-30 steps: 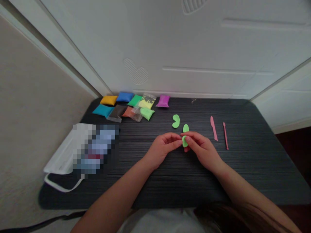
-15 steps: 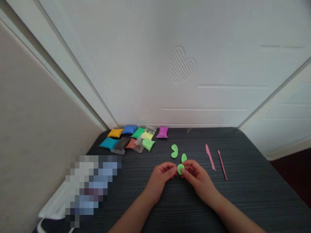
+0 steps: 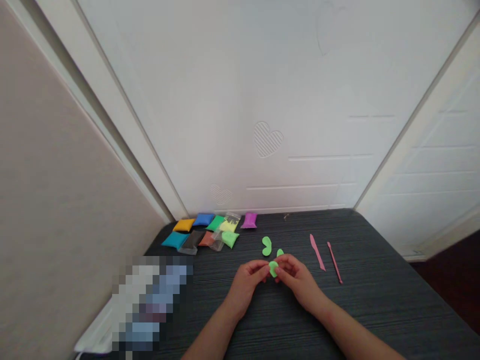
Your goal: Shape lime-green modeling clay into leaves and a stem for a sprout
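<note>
Between my fingertips is a small flattened piece of light green modelling clay [image 3: 273, 269]. My left hand [image 3: 250, 280] pinches its left edge, and my right hand [image 3: 296, 277] grips its right side with thumb and fingers. Just beyond my right fingers lies another green clay piece [image 3: 280, 253], partly hidden by them. A curved, notched green clay shape [image 3: 266, 246] rests on the dark table a little farther back.
On the right lie a pink plastic clay knife [image 3: 317, 252] and a thin pink modelling tool [image 3: 335, 262]. Several coloured clay packets [image 3: 193, 240] sit at the back left, with a purple packet [image 3: 249, 220] apart from them. A blurred-out item [image 3: 150, 300] occupies the left side.
The camera has tilted up, so the table appears lower in view. Both hands still hold the green clay piece, its outline now slightly different between the fingers.
</note>
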Tool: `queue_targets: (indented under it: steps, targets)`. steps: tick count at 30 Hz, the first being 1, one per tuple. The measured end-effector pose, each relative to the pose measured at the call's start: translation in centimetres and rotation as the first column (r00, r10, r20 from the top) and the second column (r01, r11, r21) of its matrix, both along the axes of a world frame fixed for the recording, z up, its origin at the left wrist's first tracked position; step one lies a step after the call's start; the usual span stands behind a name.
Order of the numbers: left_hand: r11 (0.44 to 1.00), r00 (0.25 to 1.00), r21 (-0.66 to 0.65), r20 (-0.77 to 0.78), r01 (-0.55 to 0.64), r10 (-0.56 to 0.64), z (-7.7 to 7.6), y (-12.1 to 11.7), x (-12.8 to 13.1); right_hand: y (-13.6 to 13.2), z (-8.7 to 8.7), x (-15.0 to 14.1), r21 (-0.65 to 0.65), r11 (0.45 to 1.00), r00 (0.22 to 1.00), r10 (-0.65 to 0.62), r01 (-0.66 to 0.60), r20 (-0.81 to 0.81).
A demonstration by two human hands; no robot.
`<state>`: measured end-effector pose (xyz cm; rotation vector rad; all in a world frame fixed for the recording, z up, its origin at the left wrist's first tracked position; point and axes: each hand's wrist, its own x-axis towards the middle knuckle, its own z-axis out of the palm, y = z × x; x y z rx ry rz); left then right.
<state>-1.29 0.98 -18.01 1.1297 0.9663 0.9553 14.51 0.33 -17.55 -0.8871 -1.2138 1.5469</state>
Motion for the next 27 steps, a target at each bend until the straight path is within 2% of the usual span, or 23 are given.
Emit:
queue_targets:
  steps: [6, 12, 21, 27]
  targets:
    - [0.999, 0.999, 0.029, 0.029, 0.022, -0.023, -0.3, 0.2, 0.1, 0.5, -0.6, 0.0, 0.010, 1.000, 0.999, 0.013, -0.013, -0.048]
    - [1.000, 0.998, 0.031, 0.057, 0.001, -0.002, -0.2, 0.1, 0.2, 0.7, -0.9, 0.2, 0.048, 0.999, 1.000, 0.011, -0.009, -0.028]
    - [0.997, 0.996, 0.062, 0.083, -0.041, 0.035, 0.3, -0.8, 0.5, 0.2, -0.6, 0.3, 0.092, 0.996, 1.000, -0.017, 0.014, 0.023]
    - [0.998, 0.992, 0.051, 0.121, -0.024, 0.017, 0.7, -1.1, 0.3, 0.0, -0.3, 0.3, 0.097, 0.995, 0.999, -0.030, 0.027, 0.027]
